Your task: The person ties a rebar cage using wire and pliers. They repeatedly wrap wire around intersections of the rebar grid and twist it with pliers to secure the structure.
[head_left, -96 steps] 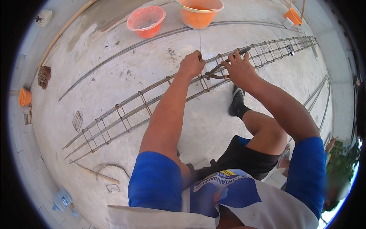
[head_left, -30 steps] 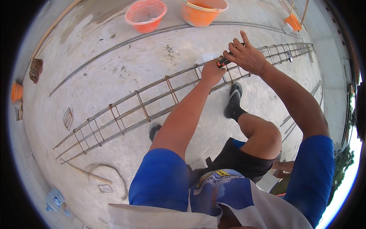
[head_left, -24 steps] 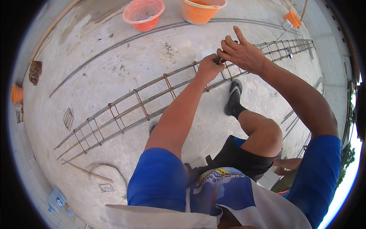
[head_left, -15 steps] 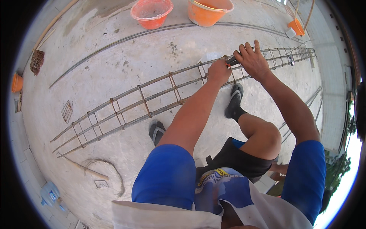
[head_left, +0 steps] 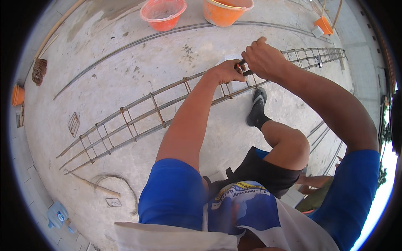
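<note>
A long rebar cage (head_left: 151, 97) of parallel steel bars and rectangular ties lies across the floor in front of me. Over its middle, my right hand (head_left: 263, 58) is closed round a pair of pliers (head_left: 239, 64) with black and orange-red handles. The pliers' jaws are hidden by my hands. Just to the left, my left hand (head_left: 226, 72) has its fingers and thumb curled close about the pliers' near ends, above the cage's upper bar. Whatever lies between those fingers is too small to make out.
Two tubs, one red (head_left: 164, 17) and one orange (head_left: 228, 12), stand beyond long loose bars (head_left: 138, 42). A broom (head_left: 39, 72), a loose steel tie (head_left: 73, 124), a coil of wire (head_left: 133, 190) and a water jug (head_left: 57, 214) lie leftward. Another person's arm (head_left: 315, 180) shows at right.
My right hand has turned over and moved left with the pliers. My left hand has shifted left and its fingers have loosened from a fist into a curl.
</note>
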`<state>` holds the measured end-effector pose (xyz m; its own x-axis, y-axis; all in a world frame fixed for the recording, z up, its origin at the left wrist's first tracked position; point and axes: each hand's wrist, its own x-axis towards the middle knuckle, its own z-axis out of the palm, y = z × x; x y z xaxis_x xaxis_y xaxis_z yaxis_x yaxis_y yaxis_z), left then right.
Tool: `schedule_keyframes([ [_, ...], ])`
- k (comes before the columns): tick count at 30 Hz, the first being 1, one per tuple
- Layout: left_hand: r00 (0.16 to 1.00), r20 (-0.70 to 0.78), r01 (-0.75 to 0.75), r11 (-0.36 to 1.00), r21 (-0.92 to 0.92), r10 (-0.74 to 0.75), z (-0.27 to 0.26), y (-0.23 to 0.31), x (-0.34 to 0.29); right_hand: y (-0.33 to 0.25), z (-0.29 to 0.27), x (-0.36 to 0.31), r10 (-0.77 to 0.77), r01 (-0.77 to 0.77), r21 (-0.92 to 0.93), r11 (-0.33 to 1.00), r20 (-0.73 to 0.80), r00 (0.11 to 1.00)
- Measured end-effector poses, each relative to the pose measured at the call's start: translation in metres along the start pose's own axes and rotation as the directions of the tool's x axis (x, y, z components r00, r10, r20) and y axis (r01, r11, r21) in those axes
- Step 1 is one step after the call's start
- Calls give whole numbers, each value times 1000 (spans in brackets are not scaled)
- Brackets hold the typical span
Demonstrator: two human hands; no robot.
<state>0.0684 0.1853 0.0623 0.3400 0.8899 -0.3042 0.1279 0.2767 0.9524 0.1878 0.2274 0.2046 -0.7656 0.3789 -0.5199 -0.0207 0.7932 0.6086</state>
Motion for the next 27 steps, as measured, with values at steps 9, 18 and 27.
schedule_keyframes([
  [9,779,-595,-235,972,12,195,67,7,-18,24,-55,43,-148,-182,425,886,633,760],
  [18,906,-366,-160,973,164,211,20,-13,9,0,-31,-5,-213,36,-318,947,-543,812],
  [27,804,-507,-333,942,47,310,43,-8,-18,-10,-38,5,75,-163,304,939,282,957],
])
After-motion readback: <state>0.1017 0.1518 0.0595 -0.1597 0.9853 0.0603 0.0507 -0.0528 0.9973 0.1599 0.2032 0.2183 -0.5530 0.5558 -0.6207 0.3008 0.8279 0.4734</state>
